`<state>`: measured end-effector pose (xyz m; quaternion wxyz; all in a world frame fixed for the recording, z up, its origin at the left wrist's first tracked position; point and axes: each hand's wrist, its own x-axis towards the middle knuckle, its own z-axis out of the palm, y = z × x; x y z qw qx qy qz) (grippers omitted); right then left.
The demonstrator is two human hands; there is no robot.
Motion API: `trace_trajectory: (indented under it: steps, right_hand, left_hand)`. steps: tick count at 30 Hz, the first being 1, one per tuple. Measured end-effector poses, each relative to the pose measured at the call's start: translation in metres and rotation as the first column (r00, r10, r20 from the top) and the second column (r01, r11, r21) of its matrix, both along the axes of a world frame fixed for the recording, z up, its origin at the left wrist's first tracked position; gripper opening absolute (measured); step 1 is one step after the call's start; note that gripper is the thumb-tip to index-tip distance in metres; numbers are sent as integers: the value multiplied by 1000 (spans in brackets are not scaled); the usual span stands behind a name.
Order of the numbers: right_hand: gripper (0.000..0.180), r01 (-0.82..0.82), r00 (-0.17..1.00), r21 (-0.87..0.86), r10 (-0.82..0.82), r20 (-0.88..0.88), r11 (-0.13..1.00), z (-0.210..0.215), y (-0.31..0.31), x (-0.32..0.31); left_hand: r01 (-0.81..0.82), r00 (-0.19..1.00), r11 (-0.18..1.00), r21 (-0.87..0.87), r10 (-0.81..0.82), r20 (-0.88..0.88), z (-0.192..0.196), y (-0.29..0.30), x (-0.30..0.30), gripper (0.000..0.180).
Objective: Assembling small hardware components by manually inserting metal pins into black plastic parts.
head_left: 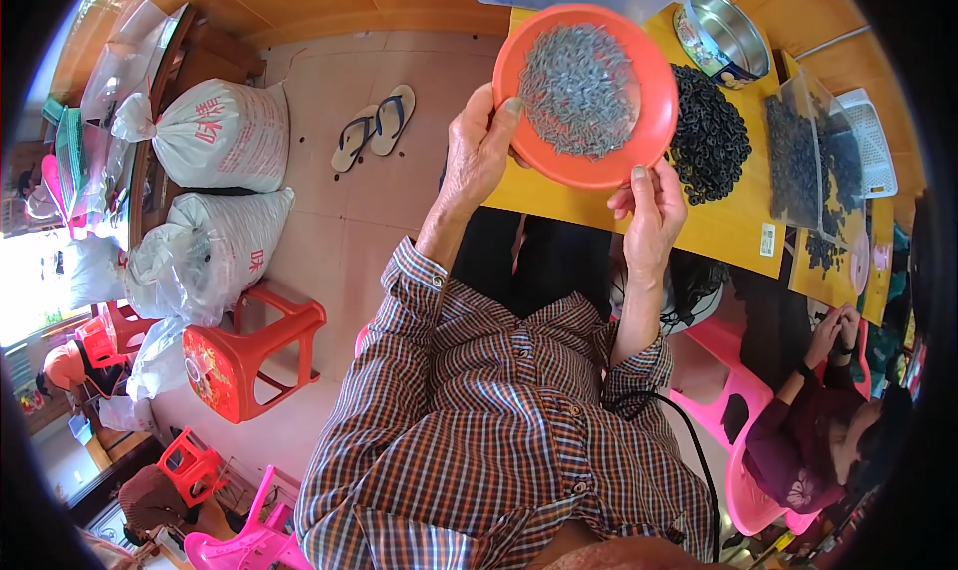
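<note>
Both my hands hold an orange plastic dish [654,121] above the near edge of a yellow table [559,206]. A heap of small, thin grey metal pieces [577,86], perhaps pins or screws, lies in the dish, mostly toward its left side. My left hand [482,149] grips the left rim, thumb on top and fingers beneath. At the lower right rim, my right hand [651,209] pinches the edge between thumb and fingers. Just right of the dish a pile of small black ring-shaped parts [711,136] is spread on the table.
A round metal tin [723,36] and a clear bin of black parts [813,161] stand on the table. At right sits another person [813,420]. Tied white sacks [225,136], a red stool [249,355] and flip-flops [374,129] are on the left. A black cable [694,440] hangs by my right sleeve.
</note>
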<state>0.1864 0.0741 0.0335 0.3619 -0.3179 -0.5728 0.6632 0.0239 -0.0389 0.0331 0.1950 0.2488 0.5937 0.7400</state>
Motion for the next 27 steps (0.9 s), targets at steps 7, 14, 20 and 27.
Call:
trace_trajectory:
  steps: [7,14,20,27]
  right_hand:
    - [20,-77,997,-30,77,23,997,-25,8,-8]
    - [20,-63,998,-31,64,25,998,-11,0,-9]
    - [21,-105,993,-48,107,54,993,-24,7,-18]
    - [20,-129,987,-144,141,77,981,-39,12,-37]
  left_hand:
    - [55,983,984,-168,-23,183,-33,-6,-11,23]
    - [-8,994,994,-108,19,104,-19,-12,-8,22]
    - [-19,994,983,-183,38,102,-25,-13,-17,23]
    - [-49,995,958,-283,73,74,-44,-6,-42,23]
